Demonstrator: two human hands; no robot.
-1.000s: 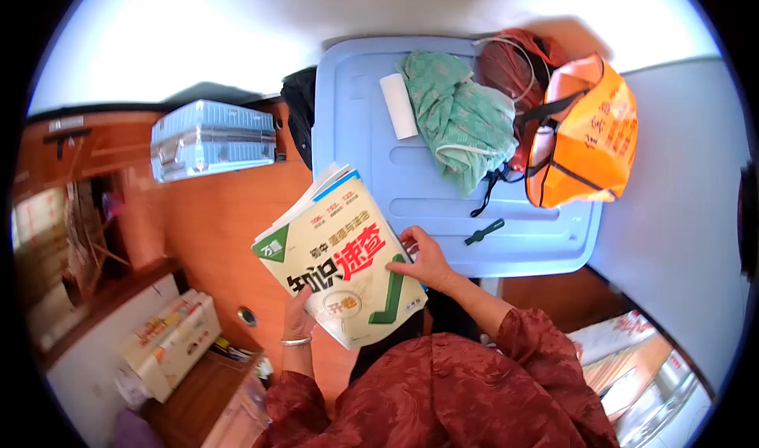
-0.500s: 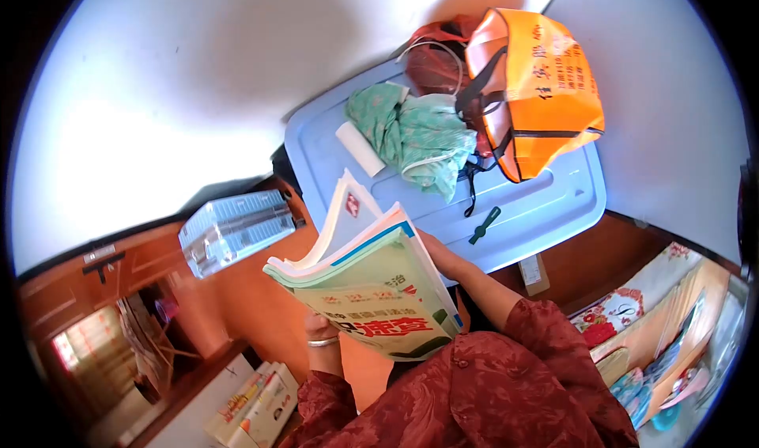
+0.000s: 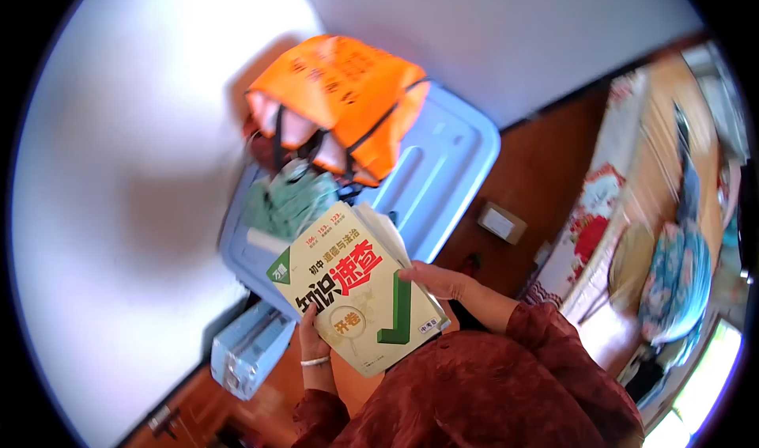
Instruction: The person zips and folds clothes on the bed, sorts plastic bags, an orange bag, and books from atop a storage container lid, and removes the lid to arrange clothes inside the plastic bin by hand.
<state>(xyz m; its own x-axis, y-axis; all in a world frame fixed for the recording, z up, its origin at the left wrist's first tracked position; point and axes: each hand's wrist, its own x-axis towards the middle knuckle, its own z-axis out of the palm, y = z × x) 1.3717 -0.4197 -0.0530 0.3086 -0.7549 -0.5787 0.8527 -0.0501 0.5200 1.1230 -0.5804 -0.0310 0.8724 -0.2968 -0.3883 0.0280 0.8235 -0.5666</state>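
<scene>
A stack of books [image 3: 356, 290] with a cream cover, red lettering and a green tick faces up in front of my body. My left hand [image 3: 313, 337], with a pale bangle at the wrist, grips its left edge. On the right edge, my right hand [image 3: 439, 280] holds it with the thumb on the cover. Beyond the books is a blue plastic lid [image 3: 466, 143]. On it rest an orange bag [image 3: 340, 92] with black straps, a green patterned cloth [image 3: 288, 203] and a white roll-like item [image 3: 266, 241], partly hidden by the books.
A light-blue box [image 3: 251, 349] stands at the lower left beside the wall. At the right, a small carton [image 3: 502, 223] lies on the brown floor [image 3: 545, 159]. Farther right is a bed [image 3: 632, 203] with floral bedding and a blue patterned bundle [image 3: 676, 286].
My view has swung to the right. The books, fanned apart before, are now closed together with the cover turned up. My right hand came from behind them to their right edge.
</scene>
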